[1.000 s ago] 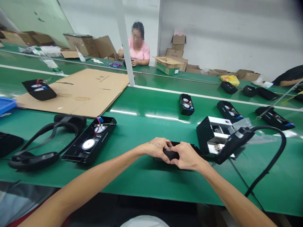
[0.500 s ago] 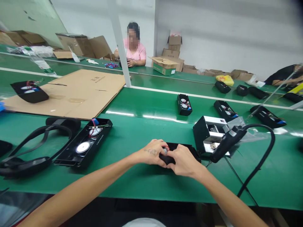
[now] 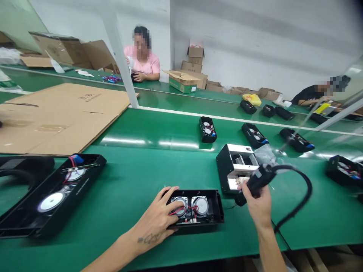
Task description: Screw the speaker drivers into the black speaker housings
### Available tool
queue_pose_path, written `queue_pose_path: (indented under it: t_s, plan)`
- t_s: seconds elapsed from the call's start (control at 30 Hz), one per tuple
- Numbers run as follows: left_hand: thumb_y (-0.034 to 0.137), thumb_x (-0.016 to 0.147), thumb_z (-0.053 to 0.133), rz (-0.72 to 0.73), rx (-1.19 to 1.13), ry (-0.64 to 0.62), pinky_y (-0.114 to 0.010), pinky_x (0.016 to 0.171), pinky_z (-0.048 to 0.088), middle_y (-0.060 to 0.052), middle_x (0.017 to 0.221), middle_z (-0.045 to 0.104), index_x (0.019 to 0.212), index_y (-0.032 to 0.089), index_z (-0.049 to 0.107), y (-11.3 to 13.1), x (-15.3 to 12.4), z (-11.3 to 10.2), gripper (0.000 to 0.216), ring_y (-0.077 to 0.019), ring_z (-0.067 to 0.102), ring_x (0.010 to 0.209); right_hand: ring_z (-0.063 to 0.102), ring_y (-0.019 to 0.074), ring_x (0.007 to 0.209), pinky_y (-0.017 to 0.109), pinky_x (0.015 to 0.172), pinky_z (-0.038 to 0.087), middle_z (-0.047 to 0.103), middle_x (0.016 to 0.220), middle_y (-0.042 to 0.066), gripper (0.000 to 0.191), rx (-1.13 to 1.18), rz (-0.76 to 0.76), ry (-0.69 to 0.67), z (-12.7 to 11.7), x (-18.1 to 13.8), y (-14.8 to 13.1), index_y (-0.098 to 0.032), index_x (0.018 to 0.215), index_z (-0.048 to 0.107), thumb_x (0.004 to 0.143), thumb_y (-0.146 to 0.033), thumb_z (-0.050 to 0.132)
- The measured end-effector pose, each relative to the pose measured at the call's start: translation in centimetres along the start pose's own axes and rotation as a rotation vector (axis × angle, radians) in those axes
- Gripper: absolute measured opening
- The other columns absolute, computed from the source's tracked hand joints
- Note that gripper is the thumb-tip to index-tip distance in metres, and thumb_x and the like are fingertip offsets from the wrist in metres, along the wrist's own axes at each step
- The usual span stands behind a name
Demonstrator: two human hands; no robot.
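Observation:
In front of me a black speaker housing (image 3: 214,207) lies with its inside facing up. Two round silver-backed speakers (image 3: 200,206) show in it, with red and black wires across them. My left hand (image 3: 163,211) grips its left end, thumb at the near side and fingers over the far wall and left speaker. To the right, my right hand (image 3: 259,204) is wrapped around a black electric screwdriver (image 3: 256,185) with a thick cable. The screwdriver tilts down to the left, its tip low beside a black-and-white screw feeder (image 3: 225,170).
Another open speaker housing (image 3: 85,185) lies at left beside a black headband-like item (image 3: 39,166). A cardboard sheet (image 3: 65,113) covers the far left. Several housings (image 3: 208,129) stand beyond the feeder. A metal post (image 3: 124,71) rises mid-bench. A person in pink (image 3: 146,66) sits opposite.
My right hand has left the housing and taken hold of the screwdriver. The left hand has shifted to the housing's left end, uncovering the speakers. The view has turned right.

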State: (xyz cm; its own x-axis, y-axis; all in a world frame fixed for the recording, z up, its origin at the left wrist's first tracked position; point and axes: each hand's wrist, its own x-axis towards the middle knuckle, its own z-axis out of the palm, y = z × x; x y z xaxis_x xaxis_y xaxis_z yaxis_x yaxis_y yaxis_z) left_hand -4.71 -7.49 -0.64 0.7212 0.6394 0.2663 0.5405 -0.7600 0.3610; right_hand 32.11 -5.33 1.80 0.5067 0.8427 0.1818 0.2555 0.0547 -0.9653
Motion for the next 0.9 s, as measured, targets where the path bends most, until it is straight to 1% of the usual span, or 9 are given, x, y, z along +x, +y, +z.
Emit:
queue_pose_path:
  t_s: [0.07, 0.13, 0.27, 0.33, 0.4, 0.53, 0.67, 0.77, 0.9]
  plan:
    - [0.016, 0.071, 0.094, 0.003, 0.029, 0.007, -0.067, 0.131, 0.029, -0.002, 0.133, 0.074, 0.090, 0.028, 0.079, -0.3, -0.1, 0.2, 0.026, -0.0463, 0.041, 0.157, 0.063, 0.0178, 0.058, 0.037, 0.068, 0.055, 0.066, 0.066, -0.006, 0.044, 0.091, -0.023, -0.017, 0.4, -0.2, 0.0, -0.022, 0.107, 0.063, 0.084, -0.050, 0.087]
    - [0.020, 0.073, 0.094, 0.028, 0.065, 0.022, -0.064, 0.131, 0.028, -0.001, 0.133, 0.074, 0.091, 0.028, 0.078, -0.6, -0.2, 0.5, 0.024, -0.0444, 0.042, 0.157, 0.056, 0.0140, 0.049, 0.033, 0.060, 0.049, 0.060, 0.060, -0.010, 0.044, 0.207, -0.044, -0.022, 0.3, -0.1, -0.8, -0.023, 0.110, 0.060, 0.085, -0.045, 0.088]
    - [0.042, 0.081, 0.094, 0.092, 0.041, 0.126, -0.056, 0.129, 0.026, 0.003, 0.128, 0.076, 0.084, 0.028, 0.075, -1.3, -0.1, 1.1, 0.024, -0.0392, 0.044, 0.153, 0.056, 0.0130, 0.051, 0.031, 0.062, 0.049, 0.061, 0.063, -0.013, 0.048, 0.323, -0.185, 0.171, -0.6, 1.4, -3.7, -0.027, 0.116, 0.054, 0.086, -0.040, 0.089]
    - [0.045, 0.085, 0.092, 0.085, 0.027, 0.157, -0.054, 0.128, 0.025, 0.004, 0.127, 0.076, 0.083, 0.027, 0.074, -1.3, 0.2, 1.3, 0.025, -0.0373, 0.045, 0.152, 0.057, 0.0135, 0.051, 0.033, 0.065, 0.051, 0.063, 0.063, -0.012, 0.050, 0.339, -0.279, 0.263, -0.7, 2.4, -5.0, -0.026, 0.120, 0.054, 0.086, -0.039, 0.089]
    - [0.045, 0.086, 0.091, 0.085, 0.033, 0.165, -0.054, 0.127, 0.026, 0.003, 0.127, 0.076, 0.084, 0.028, 0.075, -1.1, 0.5, 1.3, 0.024, -0.0374, 0.045, 0.151, 0.057, 0.0136, 0.049, 0.034, 0.066, 0.052, 0.064, 0.061, -0.012, 0.047, 0.287, -0.328, 0.293, -0.4, 3.3, -5.6, -0.025, 0.119, 0.056, 0.087, -0.039, 0.088]
    - [0.047, 0.087, 0.091, 0.061, 0.033, 0.134, -0.055, 0.127, 0.028, 0.003, 0.128, 0.076, 0.087, 0.029, 0.077, -0.6, 1.0, 1.0, 0.023, -0.0377, 0.043, 0.153, 0.056, 0.0132, 0.047, 0.032, 0.062, 0.050, 0.063, 0.056, -0.010, 0.040, 0.093, -0.310, 0.200, 0.2, 4.0, -5.9, -0.023, 0.107, 0.058, 0.089, -0.045, 0.086]
    - [0.045, 0.088, 0.091, 0.042, 0.030, 0.112, -0.057, 0.129, 0.026, 0.003, 0.131, 0.075, 0.089, 0.028, 0.078, -0.2, 1.0, 0.6, 0.022, -0.0389, 0.043, 0.154, 0.054, 0.0132, 0.045, 0.029, 0.051, 0.046, 0.061, 0.055, -0.009, 0.043, 0.077, -0.187, -0.043, 0.0, 2.2, -6.4, -0.022, 0.111, 0.062, 0.087, -0.046, 0.088]
    - [0.043, 0.086, 0.094, 0.045, 0.030, 0.103, -0.057, 0.128, 0.027, 0.003, 0.129, 0.075, 0.086, 0.026, 0.077, -0.1, 0.9, 0.6, 0.023, -0.0396, 0.043, 0.152, 0.053, 0.0119, 0.044, 0.027, 0.049, 0.046, 0.059, 0.058, -0.011, 0.039, 0.258, -0.144, -0.175, 0.2, -1.1, -7.4, -0.025, 0.123, 0.061, 0.094, -0.036, 0.085]
    - [0.045, 0.087, 0.092, 0.038, 0.046, 0.064, -0.060, 0.128, 0.028, 0.002, 0.129, 0.074, 0.088, 0.027, 0.079, -0.1, 0.7, 0.7, 0.022, -0.0406, 0.042, 0.154, 0.052, 0.0100, 0.044, 0.025, 0.046, 0.046, 0.056, 0.062, -0.011, 0.036, 0.588, -0.206, -0.236, 2.1, -5.9, -8.7, -0.030, 0.135, 0.058, 0.103, -0.023, 0.073]
